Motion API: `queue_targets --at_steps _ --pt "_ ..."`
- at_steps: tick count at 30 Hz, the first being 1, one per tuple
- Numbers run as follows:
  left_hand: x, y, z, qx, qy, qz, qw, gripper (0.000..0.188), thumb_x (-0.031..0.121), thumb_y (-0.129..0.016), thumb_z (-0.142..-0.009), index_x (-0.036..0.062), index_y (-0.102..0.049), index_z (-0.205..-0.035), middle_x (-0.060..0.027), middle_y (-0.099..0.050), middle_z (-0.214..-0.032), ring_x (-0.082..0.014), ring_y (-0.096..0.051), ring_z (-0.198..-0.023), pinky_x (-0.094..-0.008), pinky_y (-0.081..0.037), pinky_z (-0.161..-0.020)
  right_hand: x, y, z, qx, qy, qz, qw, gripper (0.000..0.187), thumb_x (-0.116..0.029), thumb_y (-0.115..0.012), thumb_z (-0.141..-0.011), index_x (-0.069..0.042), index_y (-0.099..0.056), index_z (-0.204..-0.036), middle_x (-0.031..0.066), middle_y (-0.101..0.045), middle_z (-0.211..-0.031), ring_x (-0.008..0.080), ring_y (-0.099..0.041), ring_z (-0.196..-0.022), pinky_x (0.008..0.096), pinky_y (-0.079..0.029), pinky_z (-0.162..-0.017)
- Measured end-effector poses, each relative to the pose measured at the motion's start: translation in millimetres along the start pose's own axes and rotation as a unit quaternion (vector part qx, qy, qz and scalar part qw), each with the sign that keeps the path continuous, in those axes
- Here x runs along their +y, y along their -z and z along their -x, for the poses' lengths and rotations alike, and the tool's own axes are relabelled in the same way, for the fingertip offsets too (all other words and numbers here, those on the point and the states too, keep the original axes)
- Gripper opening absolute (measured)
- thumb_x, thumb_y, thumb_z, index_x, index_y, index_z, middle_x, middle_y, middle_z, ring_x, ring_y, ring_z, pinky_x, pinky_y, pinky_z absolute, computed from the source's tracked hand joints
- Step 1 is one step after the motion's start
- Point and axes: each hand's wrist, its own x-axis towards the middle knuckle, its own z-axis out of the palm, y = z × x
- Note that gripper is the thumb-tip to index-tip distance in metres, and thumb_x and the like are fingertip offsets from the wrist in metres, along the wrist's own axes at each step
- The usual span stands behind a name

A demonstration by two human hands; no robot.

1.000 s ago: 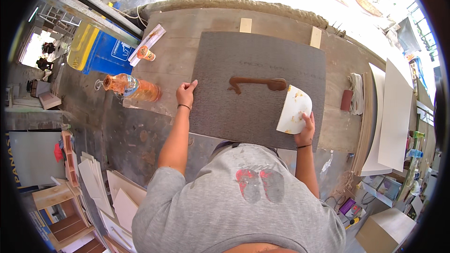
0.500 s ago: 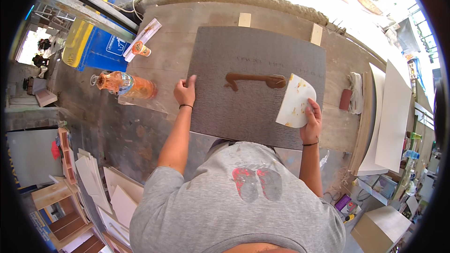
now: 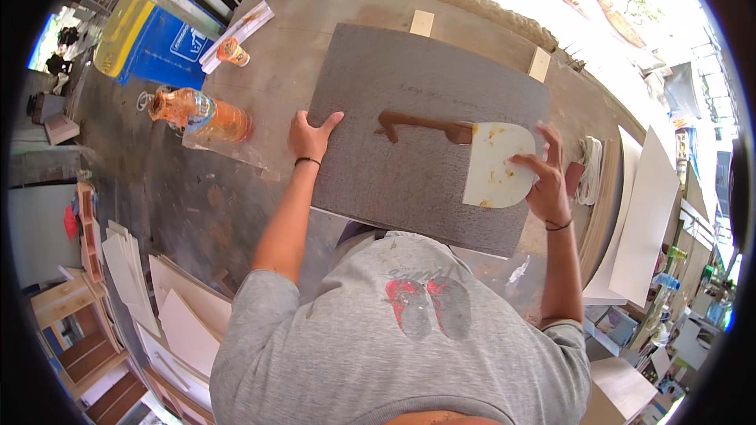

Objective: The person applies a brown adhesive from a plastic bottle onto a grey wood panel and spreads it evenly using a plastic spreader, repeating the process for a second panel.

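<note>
A dark grey sheet (image 3: pixel 394 181) lies on the bench in front of me, with a streak of brown glue-like paste (image 3: pixel 425 123) across it. My left hand (image 3: pixel 309 138) is at the sheet's left edge, its thumb stretched out over the edge and apart from the fingers. On the right part of the sheet rests a white spreader (image 3: pixel 500 165) with yellowish stains, one straight side meeting the paste's right end. My right hand (image 3: pixel 549 177) is open at the spreader's rounded side. Its thumb touches the spreader, and the other fingers are spread past the sheet's right edge.
An orange-stained bottle (image 3: pixel 209 116) and a small orange cup (image 3: pixel 232 52) stand left of the sheet. Behind them is a blue and yellow bin (image 3: pixel 161 43). Wooden strips (image 3: pixel 422 24) stick out at the sheet's far edge. White panels (image 3: pixel 642 220) lean at right.
My right hand has loosened from the spreader and spread its fingers to the right. The spreader has turned more upright. My left thumb has stretched out; the view has turned slightly.
</note>
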Motion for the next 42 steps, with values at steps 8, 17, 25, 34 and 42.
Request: queue_targets --at_steps 8,17,25,34,42 --pt "11 10 5 -0.01 0.003 0.007 1.0 0.092 0.076 -0.065 -0.06 -0.0057 -0.054 -0.101 -0.0198 -0.059 -0.1 -0.0342 -0.059 -0.094 -0.0428 -0.048 -0.078 4 -26 -85 -0.338 0.168 0.095 0.921 0.009 0.001 -0.061 -0.075 -0.006 -0.06 -0.082 0.008 -0.06 -0.082 0.0247 -0.059 -0.081 0.0362 -0.043 -0.082" --pt "8 6 7 -0.001 -0.023 0.017 1.0 0.084 0.068 -0.066 -0.066 -0.0051 -0.054 -0.105 -0.0181 -0.058 -0.102 -0.0332 -0.058 -0.096 -0.0429 -0.048 -0.078 6 -73 -134 -0.375 0.226 0.164 0.884 0.03 -0.011 -0.071 -0.07 -0.008 -0.053 -0.094 0.0058 -0.052 -0.096 0.0244 -0.053 -0.096 0.0363 -0.045 -0.085" --pt "3 12 6 -0.015 -0.04 0.07 0.997 0.066 0.051 -0.065 -0.077 -0.0051 -0.053 -0.109 -0.0188 -0.057 -0.105 -0.0339 -0.056 -0.101 -0.0431 -0.048 -0.082 -29 -122 -169 -0.322 0.305 0.155 0.883 0.027 -0.017 -0.069 -0.076 -0.008 -0.054 -0.097 0.0059 -0.053 -0.096 0.0222 -0.052 -0.097 0.0354 -0.045 -0.086" --pt "-7 10 8 -0.035 -0.053 0.12 0.991 0.051 0.036 -0.066 -0.079 -0.0028 -0.05 -0.107 -0.0174 -0.053 -0.103 -0.0342 -0.053 -0.1 -0.0435 -0.046 -0.082 -97 -207 -260 -0.257 0.33 0.097 0.903 0.039 -0.02 -0.069 -0.075 -0.004 -0.051 -0.106 0.0112 -0.054 -0.105 0.0292 -0.052 -0.106 0.0402 -0.046 -0.087" --pt "-8 6 5 -0.013 -0.071 0.142 0.987 0.047 0.033 -0.067 -0.079 -0.0027 -0.05 -0.103 -0.0183 -0.053 -0.097 -0.036 -0.053 -0.095 -0.0448 -0.045 -0.08 -135 -242 -342 -0.135 0.258 0.056 0.955 0.046 -0.021 -0.069 -0.072 -0.004 -0.049 -0.11 0.0135 -0.058 -0.102 0.0326 -0.057 -0.098 0.042 -0.047 -0.083"
